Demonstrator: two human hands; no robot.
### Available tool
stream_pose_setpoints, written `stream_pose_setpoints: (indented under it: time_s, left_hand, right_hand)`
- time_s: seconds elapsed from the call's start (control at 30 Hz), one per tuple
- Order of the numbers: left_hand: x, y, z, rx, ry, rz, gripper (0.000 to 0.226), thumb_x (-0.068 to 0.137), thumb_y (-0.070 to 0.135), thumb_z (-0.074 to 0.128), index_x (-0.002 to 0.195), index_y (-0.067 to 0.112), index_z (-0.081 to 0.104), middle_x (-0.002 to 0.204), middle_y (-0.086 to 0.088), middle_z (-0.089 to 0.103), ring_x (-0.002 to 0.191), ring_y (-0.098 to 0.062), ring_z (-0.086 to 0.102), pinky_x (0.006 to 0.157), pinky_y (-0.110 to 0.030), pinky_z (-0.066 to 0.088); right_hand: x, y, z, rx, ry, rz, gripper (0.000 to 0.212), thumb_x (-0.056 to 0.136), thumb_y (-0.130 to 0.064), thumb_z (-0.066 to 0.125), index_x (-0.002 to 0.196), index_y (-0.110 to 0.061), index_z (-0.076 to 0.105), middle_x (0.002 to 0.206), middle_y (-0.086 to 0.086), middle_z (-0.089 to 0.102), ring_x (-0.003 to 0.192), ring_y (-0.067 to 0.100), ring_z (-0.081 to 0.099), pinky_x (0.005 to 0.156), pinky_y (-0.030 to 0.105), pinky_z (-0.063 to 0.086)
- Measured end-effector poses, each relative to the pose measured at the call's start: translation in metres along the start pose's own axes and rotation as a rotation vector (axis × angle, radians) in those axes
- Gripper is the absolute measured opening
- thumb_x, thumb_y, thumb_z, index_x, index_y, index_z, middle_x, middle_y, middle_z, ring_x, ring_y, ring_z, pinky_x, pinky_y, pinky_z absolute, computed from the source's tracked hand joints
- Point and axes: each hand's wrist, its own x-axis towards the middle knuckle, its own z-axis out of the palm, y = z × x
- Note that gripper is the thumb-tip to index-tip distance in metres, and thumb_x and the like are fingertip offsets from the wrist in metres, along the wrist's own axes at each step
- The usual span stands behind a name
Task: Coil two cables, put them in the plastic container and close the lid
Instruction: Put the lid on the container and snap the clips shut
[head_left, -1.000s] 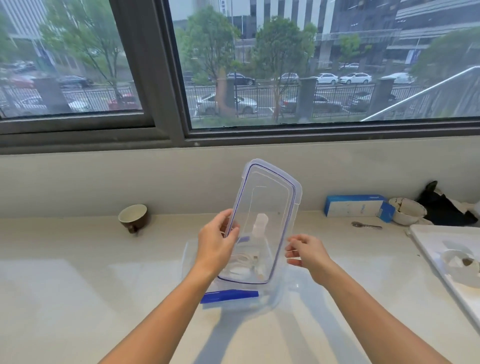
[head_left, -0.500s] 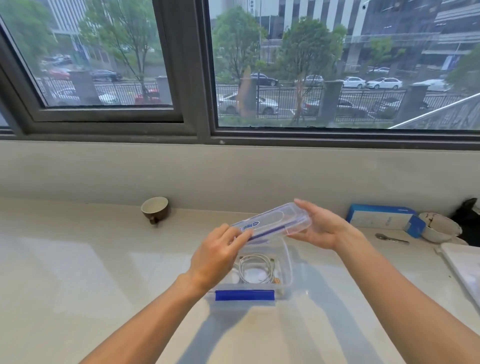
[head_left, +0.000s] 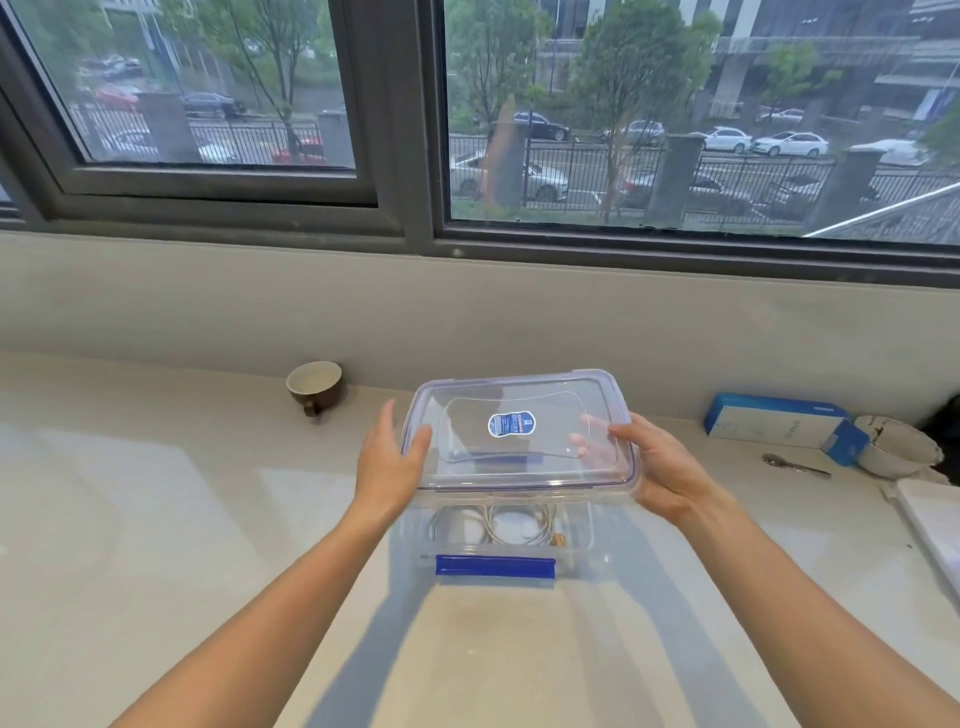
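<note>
A clear plastic lid (head_left: 519, 415) with a blue sticker hovers flat, label up, just above the clear container (head_left: 576, 535) on the pale counter. My left hand (head_left: 389, 462) holds the lid's left edge and my right hand (head_left: 660, 467) grips its right edge, fingers partly under it. Inside the container lie coiled white cables (head_left: 511, 525), seen through the front wall below the lid. A blue latch (head_left: 494, 565) lies folded down at the container's front.
A brown cup (head_left: 316, 387) stands at the back left by the wall. A blue-and-white box (head_left: 779, 426), a white bowl (head_left: 896, 447) and a spoon (head_left: 795, 466) sit at the back right. A white tray (head_left: 935, 525) lies at the right edge.
The lid went from upright, to tilted edge-on, to flat and label-up over the container. Both hands shifted to its left and right edges. The view moved closer.
</note>
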Motion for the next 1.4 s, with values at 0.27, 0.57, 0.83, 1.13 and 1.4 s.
stream_pose_setpoints:
  time_s: [0.27,0.57,0.83,1.13,1.4]
  left_hand:
    - [0.014,-0.018,0.023,-0.217,-0.11,-0.161,0.031,0.093,0.029,0.048,0.123,0.022,0.055,0.116,-0.002,0.063,0.095,-0.019,0.058,0.076,-0.027,0.043]
    - [0.012,-0.061,0.047,-0.001,-0.132,-0.191,0.042,0.096,0.032,0.044,0.136,0.018,0.042,0.13,-0.007,0.056,0.106,-0.023,0.055,0.082,-0.029,0.043]
    - [0.01,-0.083,0.058,0.095,-0.161,-0.195,0.037,0.096,0.031,0.044,0.131,0.017,0.043,0.127,-0.009,0.058,0.107,-0.028,0.058,0.089,-0.038,0.049]
    - [0.021,-0.089,0.068,0.234,-0.215,-0.209,0.049,0.098,0.033,0.037,0.14,0.009,0.03,0.139,-0.018,0.046,0.121,-0.035,0.049,0.1,-0.046,0.042]
    - [0.022,-0.093,0.074,0.409,-0.196,-0.291,0.047,0.099,0.039,0.019,0.139,0.017,0.027,0.127,-0.02,0.047,0.111,-0.039,0.05,0.089,-0.046,0.04]
  right_hand:
    - [0.022,0.036,-0.012,-0.403,0.293,-0.085,0.015,0.089,-0.011,0.053,0.104,-0.013,0.056,0.094,0.006,0.069,0.073,0.02,0.068,0.055,0.029,0.054]
    - [0.053,0.092,-0.031,-0.964,0.542,-0.055,0.042,0.095,-0.038,0.041,0.125,-0.01,0.046,0.123,0.011,0.052,0.105,0.027,0.053,0.085,0.038,0.046]
    - [0.06,0.117,-0.042,-1.12,0.517,-0.029,0.043,0.098,-0.029,0.035,0.128,0.0,0.043,0.13,0.022,0.049,0.115,0.036,0.048,0.095,0.04,0.039]
    - [0.07,0.12,-0.044,-1.191,0.534,-0.025,0.046,0.099,-0.03,0.03,0.131,0.001,0.04,0.131,0.024,0.046,0.117,0.038,0.045,0.098,0.042,0.037]
    - [0.075,0.123,-0.044,-1.357,0.621,0.066,0.046,0.099,-0.039,0.02,0.125,-0.006,0.04,0.125,0.021,0.051,0.11,0.039,0.05,0.085,0.043,0.039]
